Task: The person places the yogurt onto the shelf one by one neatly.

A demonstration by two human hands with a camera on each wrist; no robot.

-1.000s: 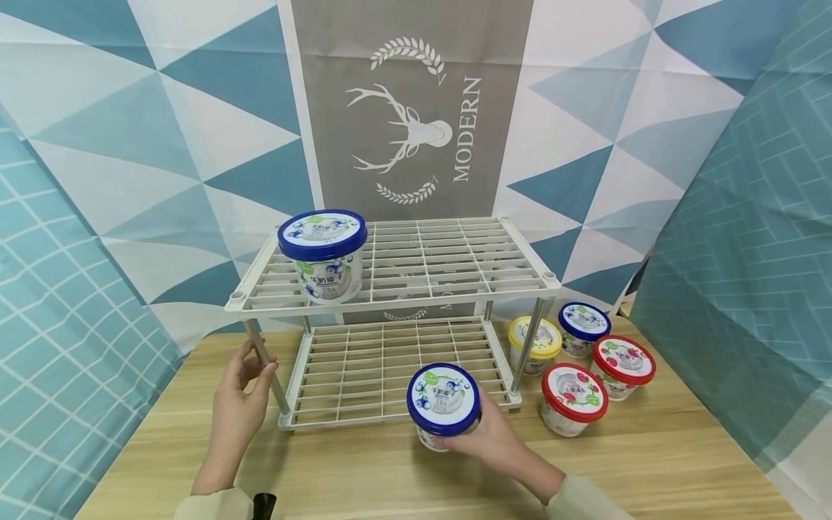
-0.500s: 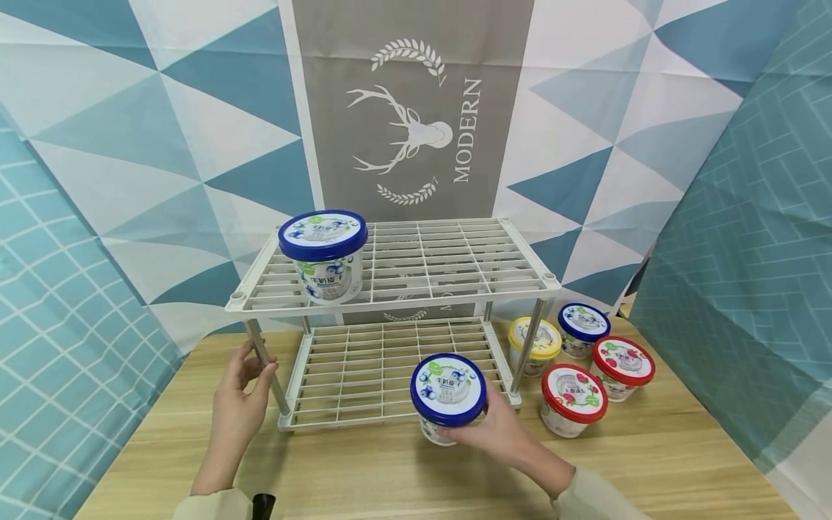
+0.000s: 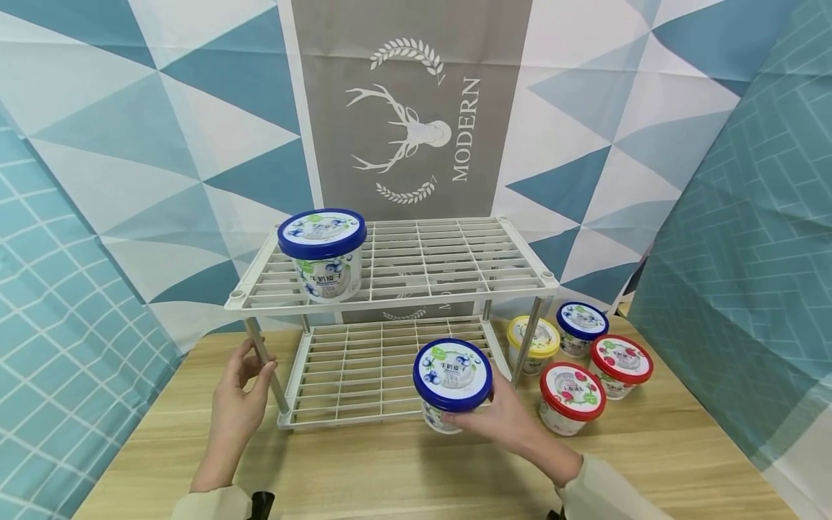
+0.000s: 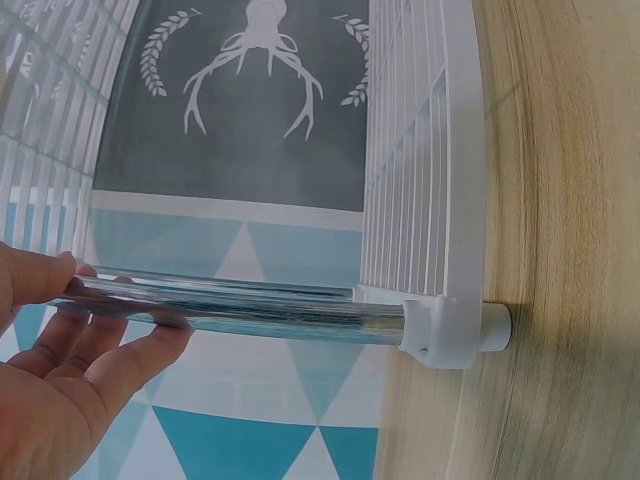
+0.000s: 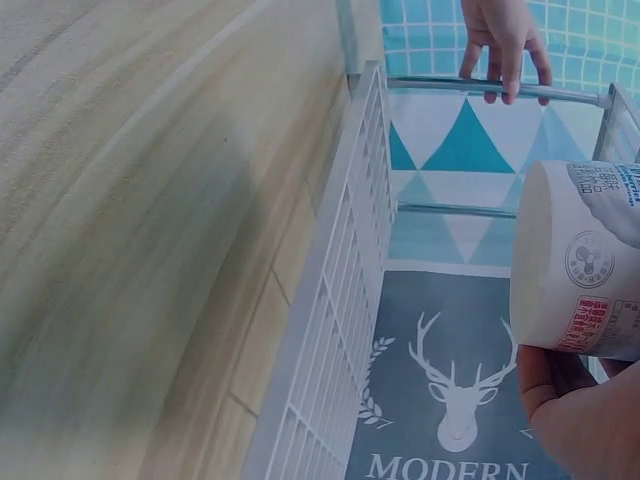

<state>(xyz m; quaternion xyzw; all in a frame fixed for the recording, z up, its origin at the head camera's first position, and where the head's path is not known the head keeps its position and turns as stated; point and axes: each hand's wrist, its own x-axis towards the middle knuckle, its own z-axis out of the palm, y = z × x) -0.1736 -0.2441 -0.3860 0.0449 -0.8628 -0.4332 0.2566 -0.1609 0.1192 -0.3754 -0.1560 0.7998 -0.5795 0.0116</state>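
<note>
My right hand (image 3: 503, 415) grips a blue-lidded tub (image 3: 453, 375) from its right side, lifted off the table in front of the lower shelf. The right wrist view shows the white base of this tub (image 5: 570, 260), with fingers under its near side. My left hand (image 3: 240, 397) holds the front left metal post (image 4: 250, 312) of a white two-tier rack (image 3: 396, 300), thumb on one side and fingers on the other. Another blue-lidded tub (image 3: 323, 254) stands upright at the left end of the top shelf.
Right of the rack stand a yellow-lidded tub (image 3: 534, 343), a blue-lidded tub (image 3: 582, 328) and two red-lidded tubs, one nearer (image 3: 572, 397) and one farther back (image 3: 621, 365). The wooden table (image 3: 364, 477) runs in front. Patterned cloth (image 3: 416, 108) hangs behind the rack.
My right hand has raised the blue-lidded tub and moved it slightly right and toward the rack. My left hand has stayed on the post.
</note>
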